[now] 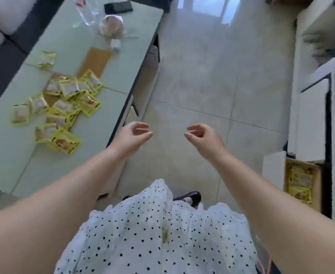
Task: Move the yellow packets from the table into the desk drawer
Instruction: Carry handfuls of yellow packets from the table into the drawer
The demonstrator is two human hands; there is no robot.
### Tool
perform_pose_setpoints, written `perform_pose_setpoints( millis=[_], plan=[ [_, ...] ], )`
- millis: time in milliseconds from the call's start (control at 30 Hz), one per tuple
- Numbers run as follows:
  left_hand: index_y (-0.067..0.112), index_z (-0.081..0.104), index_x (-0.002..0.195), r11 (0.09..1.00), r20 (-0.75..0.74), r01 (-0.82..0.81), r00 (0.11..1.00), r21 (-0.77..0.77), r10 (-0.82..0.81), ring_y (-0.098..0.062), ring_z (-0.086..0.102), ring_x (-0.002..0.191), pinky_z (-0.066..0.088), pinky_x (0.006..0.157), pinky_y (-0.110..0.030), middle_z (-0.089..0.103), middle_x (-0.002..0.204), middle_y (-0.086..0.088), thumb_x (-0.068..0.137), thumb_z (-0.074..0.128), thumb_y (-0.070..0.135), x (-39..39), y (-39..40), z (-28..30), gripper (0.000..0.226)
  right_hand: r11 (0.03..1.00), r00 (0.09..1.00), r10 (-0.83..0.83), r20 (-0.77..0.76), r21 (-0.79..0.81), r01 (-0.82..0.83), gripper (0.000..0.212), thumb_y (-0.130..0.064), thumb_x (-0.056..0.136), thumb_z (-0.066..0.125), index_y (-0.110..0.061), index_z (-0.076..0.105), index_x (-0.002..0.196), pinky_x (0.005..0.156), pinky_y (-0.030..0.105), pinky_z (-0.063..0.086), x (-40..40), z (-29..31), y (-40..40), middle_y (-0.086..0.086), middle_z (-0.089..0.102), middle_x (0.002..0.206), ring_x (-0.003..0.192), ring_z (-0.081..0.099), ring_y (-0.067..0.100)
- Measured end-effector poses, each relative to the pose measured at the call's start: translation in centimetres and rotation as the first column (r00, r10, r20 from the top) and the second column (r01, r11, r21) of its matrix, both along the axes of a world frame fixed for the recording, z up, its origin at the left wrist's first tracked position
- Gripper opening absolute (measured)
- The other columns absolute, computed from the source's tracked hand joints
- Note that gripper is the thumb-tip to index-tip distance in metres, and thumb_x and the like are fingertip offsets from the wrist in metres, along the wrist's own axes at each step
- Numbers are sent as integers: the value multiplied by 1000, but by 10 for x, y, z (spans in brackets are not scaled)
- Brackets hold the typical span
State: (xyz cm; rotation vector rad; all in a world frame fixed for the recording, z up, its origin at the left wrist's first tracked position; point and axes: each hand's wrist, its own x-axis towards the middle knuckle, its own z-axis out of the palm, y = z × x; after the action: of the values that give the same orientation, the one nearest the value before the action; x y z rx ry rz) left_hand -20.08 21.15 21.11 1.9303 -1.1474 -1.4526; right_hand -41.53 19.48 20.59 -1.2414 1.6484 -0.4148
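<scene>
Both hands are held out over the tiled floor point(212, 80): the left hand point(132, 135) and right hand point(204, 136) each have loosely curled fingers and hold nothing. Most yellow packets point(63, 107) lie scattered on the glass table point(10, 155) (at the person's left). A few more appear to lie in the open drawer point(301, 184) at the right edge, though that corner is blurred.
</scene>
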Motion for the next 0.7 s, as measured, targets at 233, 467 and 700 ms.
perform_pose_setpoints(
  millis=[233,467,700],
  plan=[
    [23,59,105,955,-27,-297,954,17,297,-19,63,104,48,91,-35,67,111,-4,86,66,23,156,70,4,20,953,952,299,-62,-33,-302,24,-28,86,67,-19,67,109,80,27,49,161,12,3,1,66,98,91,62,13],
    [22,61,105,788,-111,-612,781,61,615,-20,63,101,45,74,-27,66,105,-2,87,64,22,254,111,-6,19,856,847,511,-146,3,-516,21,-30,88,63,-19,68,106,73,20,42,277,9,-2,-5,65,95,89,59,9],
    [20,60,105,643,-121,-753,631,140,766,-15,64,94,45,74,-27,65,100,0,89,63,21,311,87,-48,17,750,713,650,-262,75,-657,28,-33,88,61,-21,66,113,81,24,45,355,-19,-60,0,68,111,102,62,15]
  ],
)
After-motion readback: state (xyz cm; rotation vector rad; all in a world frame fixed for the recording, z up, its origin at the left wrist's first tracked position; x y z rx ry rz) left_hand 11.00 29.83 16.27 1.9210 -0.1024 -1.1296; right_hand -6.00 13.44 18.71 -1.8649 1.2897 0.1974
